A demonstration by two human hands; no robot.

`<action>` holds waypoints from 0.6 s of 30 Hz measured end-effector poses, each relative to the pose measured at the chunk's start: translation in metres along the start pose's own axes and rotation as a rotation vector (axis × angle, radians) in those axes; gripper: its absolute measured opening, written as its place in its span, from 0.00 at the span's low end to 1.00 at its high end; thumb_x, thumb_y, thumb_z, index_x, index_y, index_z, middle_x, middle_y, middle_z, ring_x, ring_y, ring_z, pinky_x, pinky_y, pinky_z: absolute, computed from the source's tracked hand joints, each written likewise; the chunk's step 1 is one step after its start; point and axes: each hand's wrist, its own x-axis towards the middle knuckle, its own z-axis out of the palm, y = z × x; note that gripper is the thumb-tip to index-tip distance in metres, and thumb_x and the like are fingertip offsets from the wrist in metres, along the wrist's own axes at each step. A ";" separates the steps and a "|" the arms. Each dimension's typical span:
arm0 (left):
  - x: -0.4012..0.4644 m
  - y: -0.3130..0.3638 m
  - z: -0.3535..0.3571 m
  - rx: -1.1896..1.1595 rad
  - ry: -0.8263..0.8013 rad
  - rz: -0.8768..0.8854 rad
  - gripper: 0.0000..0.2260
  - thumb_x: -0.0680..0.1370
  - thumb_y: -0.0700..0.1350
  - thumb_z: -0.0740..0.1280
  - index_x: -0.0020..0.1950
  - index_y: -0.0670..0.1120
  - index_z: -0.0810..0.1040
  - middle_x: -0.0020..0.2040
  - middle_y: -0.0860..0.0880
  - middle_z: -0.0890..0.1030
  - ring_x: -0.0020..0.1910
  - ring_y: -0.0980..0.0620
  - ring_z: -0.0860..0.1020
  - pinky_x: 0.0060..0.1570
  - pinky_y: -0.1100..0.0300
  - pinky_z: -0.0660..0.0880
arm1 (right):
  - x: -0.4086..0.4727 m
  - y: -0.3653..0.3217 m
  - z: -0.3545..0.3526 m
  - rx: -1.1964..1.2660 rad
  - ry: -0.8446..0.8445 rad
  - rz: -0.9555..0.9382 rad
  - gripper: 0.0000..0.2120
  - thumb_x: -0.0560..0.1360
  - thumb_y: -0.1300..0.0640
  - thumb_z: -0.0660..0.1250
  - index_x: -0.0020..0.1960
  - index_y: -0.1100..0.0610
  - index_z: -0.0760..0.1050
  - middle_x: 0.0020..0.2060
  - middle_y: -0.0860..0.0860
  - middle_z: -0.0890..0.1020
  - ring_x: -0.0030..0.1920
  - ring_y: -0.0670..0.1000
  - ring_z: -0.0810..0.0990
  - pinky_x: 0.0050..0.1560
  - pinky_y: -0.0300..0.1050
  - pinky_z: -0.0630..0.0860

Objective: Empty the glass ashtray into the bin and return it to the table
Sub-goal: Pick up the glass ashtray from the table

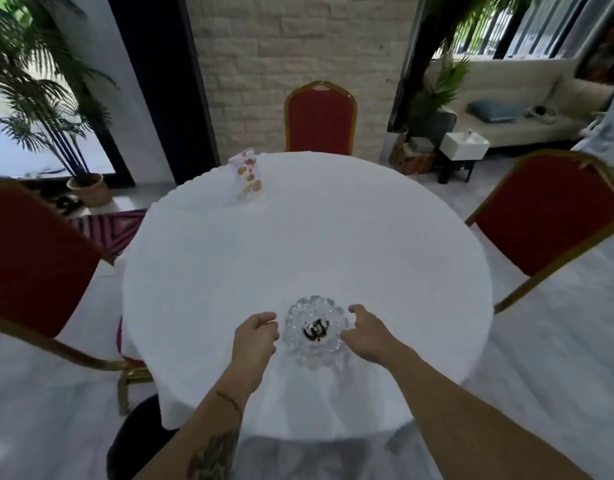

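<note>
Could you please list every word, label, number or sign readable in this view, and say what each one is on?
No text can be read here.
Table card: pictures, any print too blurred to read.
Glass ashtray: dark and white contents, no legible marking.
Left forearm tattoo: dark design, no legible letters.
Chairs and tablecloth: no lettering seen.

No sleeves on either arm, both bare all the way up. The left forearm (208, 431) has dark tattoo work, plus a thin dark band of ink or bracelet at the wrist (229, 400). The right forearm (447, 403) is plain, unmarked.
</note>
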 end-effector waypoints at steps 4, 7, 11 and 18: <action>0.017 -0.006 0.019 -0.006 -0.002 -0.033 0.17 0.79 0.35 0.65 0.68 0.44 0.78 0.60 0.46 0.79 0.57 0.47 0.77 0.60 0.52 0.73 | 0.026 0.009 0.005 0.112 -0.034 0.020 0.28 0.80 0.59 0.62 0.79 0.53 0.60 0.58 0.57 0.77 0.45 0.51 0.78 0.39 0.41 0.73; 0.022 -0.010 0.037 -0.064 -0.001 -0.063 0.21 0.80 0.33 0.64 0.72 0.45 0.74 0.63 0.48 0.75 0.59 0.47 0.75 0.58 0.52 0.73 | 0.044 0.010 0.009 0.219 -0.036 0.066 0.27 0.79 0.60 0.61 0.77 0.51 0.63 0.53 0.56 0.80 0.40 0.51 0.79 0.40 0.45 0.76; 0.026 -0.015 0.052 -0.032 0.015 -0.006 0.20 0.79 0.29 0.61 0.61 0.51 0.77 0.46 0.58 0.81 0.42 0.57 0.79 0.37 0.61 0.76 | 0.056 0.010 0.012 0.239 -0.038 0.021 0.26 0.77 0.64 0.61 0.74 0.50 0.68 0.60 0.55 0.80 0.50 0.52 0.80 0.45 0.44 0.79; 0.022 -0.019 0.043 0.067 0.099 0.071 0.25 0.74 0.30 0.63 0.65 0.51 0.82 0.58 0.52 0.85 0.57 0.53 0.82 0.54 0.58 0.82 | 0.061 0.007 0.018 0.289 -0.078 0.007 0.24 0.74 0.66 0.61 0.65 0.45 0.72 0.52 0.54 0.83 0.50 0.57 0.85 0.50 0.59 0.86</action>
